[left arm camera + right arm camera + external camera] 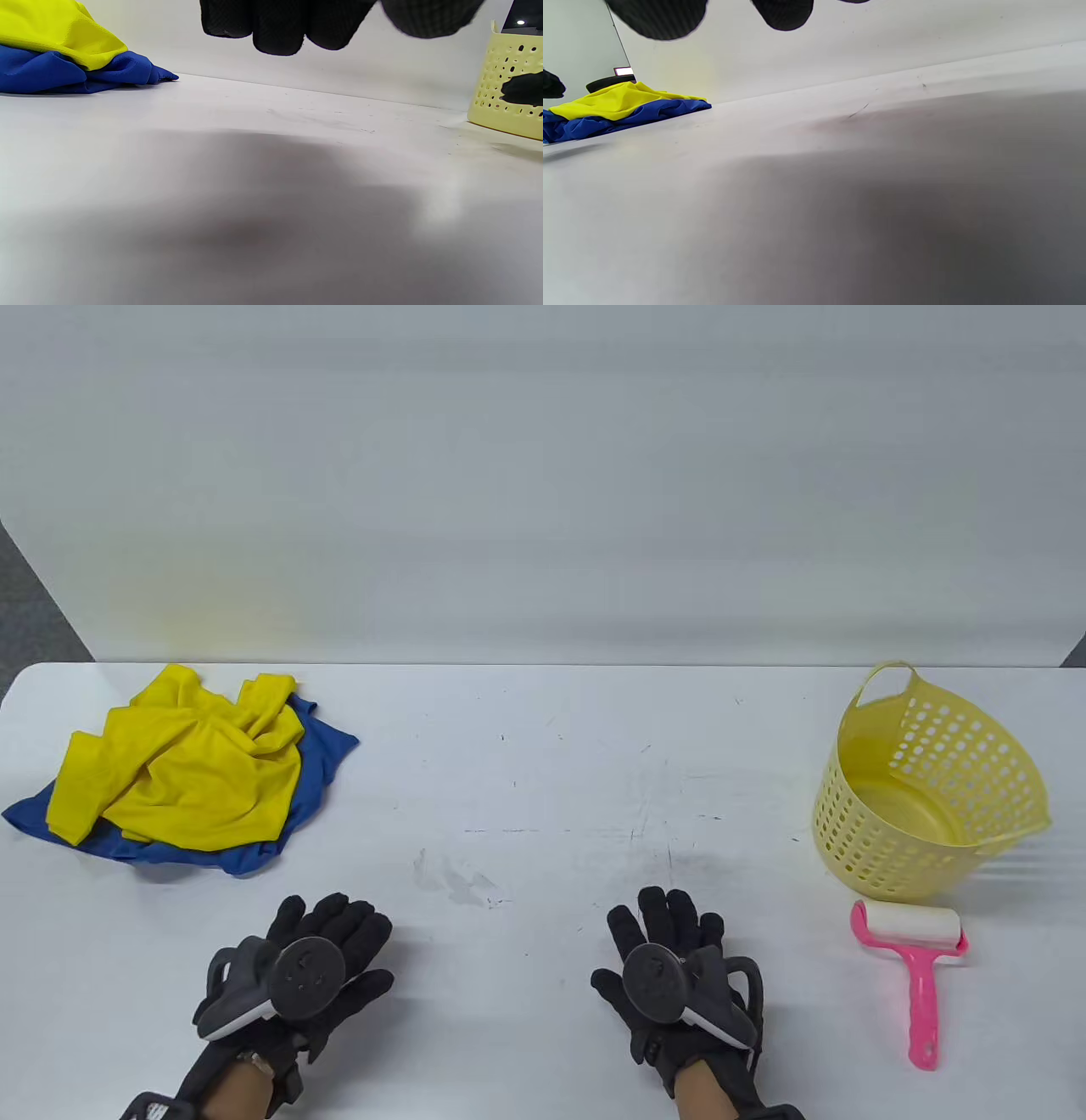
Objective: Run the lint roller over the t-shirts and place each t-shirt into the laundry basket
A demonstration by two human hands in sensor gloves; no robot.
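Both hands (pixel 314 963) (pixel 670 963) relaxed, holding nothing, yellow laundry basket (pixel 857 848) without contents, lint roller (pixel 909 946) beside it

open table (pixel 543 780) between shirt pile (pixel 195 772) left and basket (pixel 929 789) right
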